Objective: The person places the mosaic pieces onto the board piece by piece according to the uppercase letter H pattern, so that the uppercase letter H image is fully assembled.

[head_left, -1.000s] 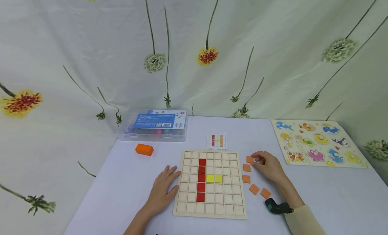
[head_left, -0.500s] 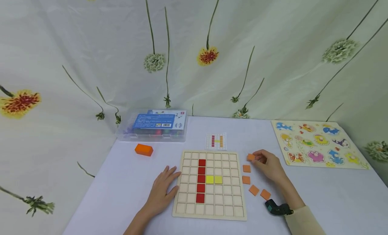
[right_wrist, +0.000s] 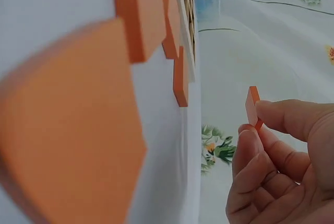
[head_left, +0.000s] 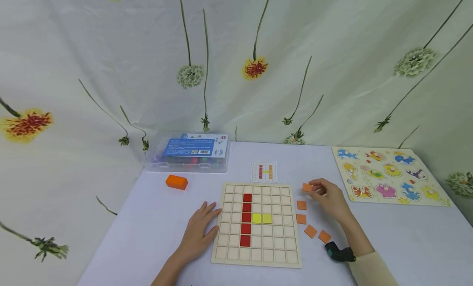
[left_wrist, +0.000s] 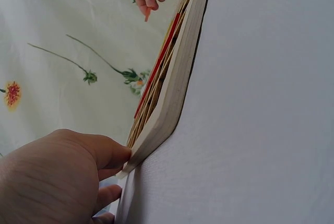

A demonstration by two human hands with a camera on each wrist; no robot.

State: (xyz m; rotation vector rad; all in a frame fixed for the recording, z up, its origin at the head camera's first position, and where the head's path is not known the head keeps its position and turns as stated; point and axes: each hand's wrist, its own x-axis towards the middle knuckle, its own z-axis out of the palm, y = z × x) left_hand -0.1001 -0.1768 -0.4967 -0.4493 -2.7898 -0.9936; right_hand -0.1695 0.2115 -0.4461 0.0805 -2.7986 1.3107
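- Right hand [head_left: 330, 200], right of centre, pinches an orange tile [head_left: 306, 187] by its edge: so slight a hold could let it slip!
- Left hand [head_left: 199, 232], fingers spread, touches the grid board [head_left: 256, 254], lower centre; a stray push might skew it.

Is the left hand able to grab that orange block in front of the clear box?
Probably yes. The left hand just touches the edge of the grid board, and I see nothing standing on the table between it and the orange block.
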